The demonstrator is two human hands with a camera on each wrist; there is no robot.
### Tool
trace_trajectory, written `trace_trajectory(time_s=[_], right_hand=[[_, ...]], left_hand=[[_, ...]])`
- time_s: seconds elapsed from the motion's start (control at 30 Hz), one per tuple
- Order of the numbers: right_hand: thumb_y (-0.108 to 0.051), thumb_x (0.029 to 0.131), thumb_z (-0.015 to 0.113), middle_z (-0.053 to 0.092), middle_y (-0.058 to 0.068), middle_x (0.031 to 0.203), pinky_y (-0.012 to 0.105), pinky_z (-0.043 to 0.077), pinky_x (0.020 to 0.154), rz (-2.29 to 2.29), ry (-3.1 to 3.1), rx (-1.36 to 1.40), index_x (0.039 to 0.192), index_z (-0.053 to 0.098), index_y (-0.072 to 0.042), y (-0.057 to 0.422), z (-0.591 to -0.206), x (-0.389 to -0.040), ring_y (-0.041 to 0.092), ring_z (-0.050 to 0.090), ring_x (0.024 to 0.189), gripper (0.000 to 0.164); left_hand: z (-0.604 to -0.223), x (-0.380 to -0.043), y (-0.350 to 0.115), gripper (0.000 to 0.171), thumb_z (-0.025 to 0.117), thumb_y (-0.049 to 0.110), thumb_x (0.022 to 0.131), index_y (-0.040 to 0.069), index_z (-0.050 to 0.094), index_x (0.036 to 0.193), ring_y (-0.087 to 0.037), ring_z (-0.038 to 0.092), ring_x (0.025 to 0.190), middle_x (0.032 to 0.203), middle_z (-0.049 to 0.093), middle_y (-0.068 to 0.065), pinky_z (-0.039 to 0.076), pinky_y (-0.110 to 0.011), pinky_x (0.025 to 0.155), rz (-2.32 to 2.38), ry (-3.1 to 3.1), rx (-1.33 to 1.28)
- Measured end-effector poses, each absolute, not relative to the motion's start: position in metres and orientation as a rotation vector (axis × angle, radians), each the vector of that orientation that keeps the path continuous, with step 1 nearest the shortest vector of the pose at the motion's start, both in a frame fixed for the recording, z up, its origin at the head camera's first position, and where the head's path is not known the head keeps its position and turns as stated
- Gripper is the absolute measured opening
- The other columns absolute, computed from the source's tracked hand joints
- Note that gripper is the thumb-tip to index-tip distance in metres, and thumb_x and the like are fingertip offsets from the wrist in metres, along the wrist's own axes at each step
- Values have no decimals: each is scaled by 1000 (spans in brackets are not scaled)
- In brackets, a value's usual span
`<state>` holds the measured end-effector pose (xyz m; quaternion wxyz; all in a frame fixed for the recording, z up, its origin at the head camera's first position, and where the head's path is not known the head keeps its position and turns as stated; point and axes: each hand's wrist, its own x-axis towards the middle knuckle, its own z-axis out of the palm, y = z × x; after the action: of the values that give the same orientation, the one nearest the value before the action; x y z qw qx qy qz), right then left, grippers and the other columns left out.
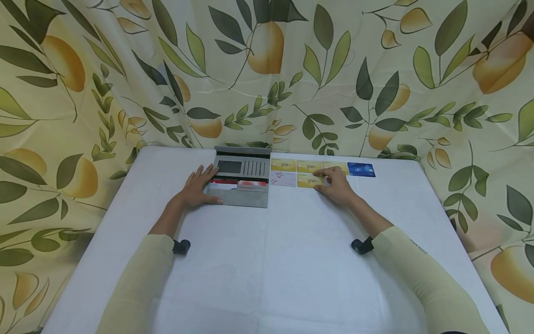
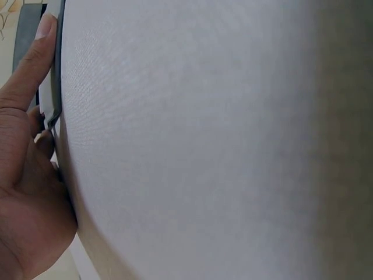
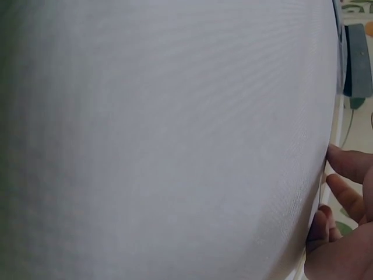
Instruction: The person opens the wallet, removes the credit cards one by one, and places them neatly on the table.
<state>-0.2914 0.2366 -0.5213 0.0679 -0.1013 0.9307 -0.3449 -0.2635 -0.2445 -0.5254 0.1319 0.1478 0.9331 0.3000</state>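
Left hand (image 1: 196, 188), fingers spread, rests on the wallet's (image 1: 249, 198) 9 o'clock edge, seemingly steadying it; right hand (image 1: 336, 185) pinches the lower yellow card (image 1: 306, 181), at the wallet's 3 o'clock, apparently for alignment.

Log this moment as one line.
left hand: rests on open wallet | right hand: fingers at lower yellow card | blue card: upper row, right end

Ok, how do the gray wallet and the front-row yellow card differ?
The wallet is gray and opened out; the yellow card is a single piece. The wallet is much larger than the card. The left hand rests on the wallet; the right hand touches the card. Both lie on the table.
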Motion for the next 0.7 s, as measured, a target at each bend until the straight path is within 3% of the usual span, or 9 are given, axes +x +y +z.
trace_trajectory(time_s=[0.7], right_hand=[[-15, 96, 78, 49, 21, 130, 47, 42, 96, -1105, 2826, -332, 139, 64, 0, 230, -515, -292, 36, 45, 113, 48]], left_hand=[[-525, -263, -244, 115, 89, 45, 83, 15, 20, 170, -35, -14, 160, 177, 3, -11, -11, -51, 127, 866, 2705, 419]])
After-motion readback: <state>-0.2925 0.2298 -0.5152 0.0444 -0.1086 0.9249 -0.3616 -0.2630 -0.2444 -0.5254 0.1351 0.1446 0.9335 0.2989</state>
